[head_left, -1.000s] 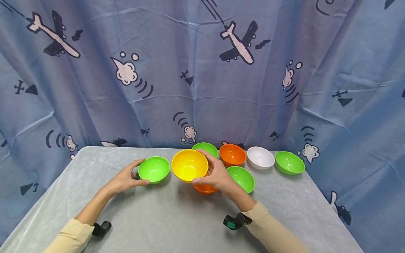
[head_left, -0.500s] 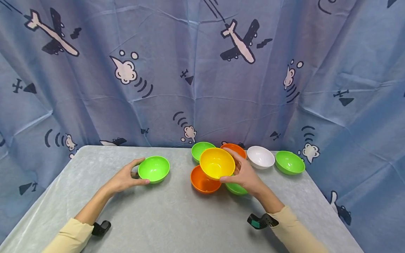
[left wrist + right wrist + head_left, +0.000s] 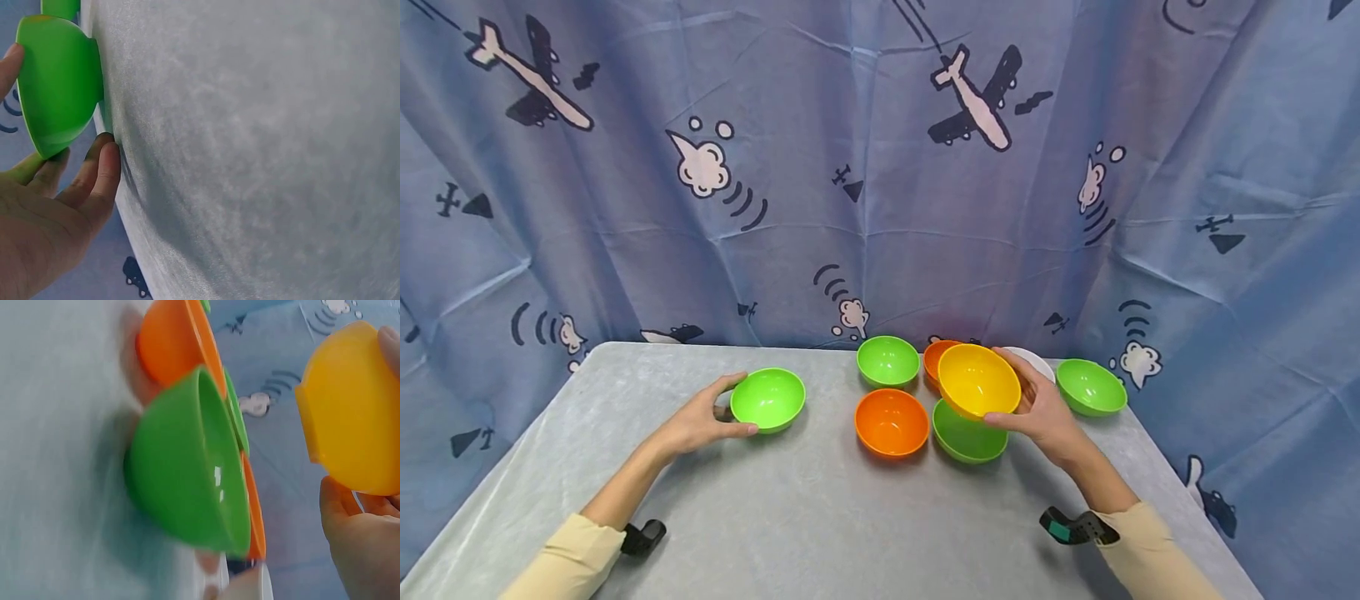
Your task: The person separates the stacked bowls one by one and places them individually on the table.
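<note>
At the left of the head view, my left hand holds a green bowl by its rim. In the left wrist view the thumb and index finger lie on opposite sides of that rim, the other fingers near the tablecloth. My right hand grips a yellow bowl at its right side, thumb in front. The yellow bowl is raised off the table and overlaps a second green bowl in the head view. Its base shows free in the air in the right wrist view.
An orange bowl stands left of the second green bowl. Behind are another green bowl, a partly hidden orange bowl and a partly hidden white bowl. One more green bowl sits near the table's right edge. A blue curtain hangs behind.
My right hand has carried the yellow bowl rightward, from beside the left green bowl, past the front orange bowl, to over the second green bowl. The left hand stays at its bowl.
</note>
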`<state>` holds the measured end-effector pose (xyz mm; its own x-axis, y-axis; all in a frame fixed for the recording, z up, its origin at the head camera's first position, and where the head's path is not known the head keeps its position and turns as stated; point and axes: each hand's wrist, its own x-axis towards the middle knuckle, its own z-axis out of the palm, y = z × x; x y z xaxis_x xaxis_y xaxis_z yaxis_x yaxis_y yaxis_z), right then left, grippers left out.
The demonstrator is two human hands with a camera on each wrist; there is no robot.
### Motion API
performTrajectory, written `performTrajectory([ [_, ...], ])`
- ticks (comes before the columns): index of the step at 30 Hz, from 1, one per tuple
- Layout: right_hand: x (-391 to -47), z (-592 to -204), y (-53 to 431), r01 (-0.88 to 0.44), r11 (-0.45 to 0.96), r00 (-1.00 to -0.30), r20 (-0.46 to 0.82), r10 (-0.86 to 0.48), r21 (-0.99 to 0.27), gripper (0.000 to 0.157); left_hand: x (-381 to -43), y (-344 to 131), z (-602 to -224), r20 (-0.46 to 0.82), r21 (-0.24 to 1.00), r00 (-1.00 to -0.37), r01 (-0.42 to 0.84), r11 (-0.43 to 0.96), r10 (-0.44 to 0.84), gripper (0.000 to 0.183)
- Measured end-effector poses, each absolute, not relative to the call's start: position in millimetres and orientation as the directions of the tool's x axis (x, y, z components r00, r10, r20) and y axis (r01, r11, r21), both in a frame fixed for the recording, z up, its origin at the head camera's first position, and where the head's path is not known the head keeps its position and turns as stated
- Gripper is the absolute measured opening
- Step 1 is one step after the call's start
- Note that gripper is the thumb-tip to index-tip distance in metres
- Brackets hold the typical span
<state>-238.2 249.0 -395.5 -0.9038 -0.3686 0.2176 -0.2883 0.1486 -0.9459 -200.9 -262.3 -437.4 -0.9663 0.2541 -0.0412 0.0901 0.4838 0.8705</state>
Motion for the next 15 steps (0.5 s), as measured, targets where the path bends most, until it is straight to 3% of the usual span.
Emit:
performTrajectory([
  [11, -229.0, -401.9, 308.7, -0.301, 0.227, -0.930, 0.232, -0.285, -0.926, 0.084, -201.5, -261.8, -435.8, -0.051, 0.859, -0.968, 0.082, 0.505, 0.245, 0.099],
  [15, -225.1, -406.8, 326.9, -0.298, 0.341, -0.942, 0.215, -0.259, -0.892, 0.084, -201.4, -262.5, -436.4, -0.053, 0.861, -0.968, 0.080, 0.503, 0.244, 0.099],
])
